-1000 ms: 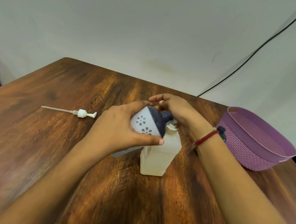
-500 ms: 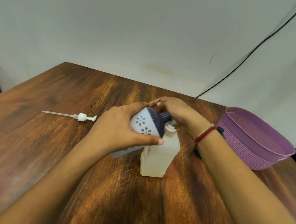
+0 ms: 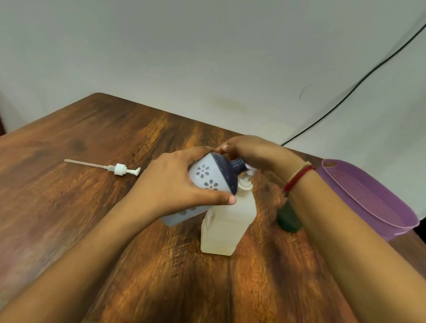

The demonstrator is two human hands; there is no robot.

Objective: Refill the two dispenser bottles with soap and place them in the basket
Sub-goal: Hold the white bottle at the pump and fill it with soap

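My left hand [image 3: 175, 186] grips a white flowered bottle [image 3: 207, 176] with a dark blue top, tilted so its neck points down at the mouth of a translucent square bottle [image 3: 226, 223] standing on the table. My right hand [image 3: 255, 150] reaches over from the right, and its fingertips pinch the flowered bottle's dark top near the neck. A dark green bottle [image 3: 288, 219] stands behind my right forearm, mostly hidden. The purple basket [image 3: 366, 196] sits at the right edge of the table with nothing visible in it.
A white pump head with its long tube [image 3: 120, 169] lies on the wooden table [image 3: 70, 212] to the left of my hands. A black cable [image 3: 359, 84] runs down the wall behind the basket. The table's near edge is at the bottom.
Both hands keep the same hold on the tilted flowered bottle. My right forearm has shifted a little, and more of the green bottle shows behind it.
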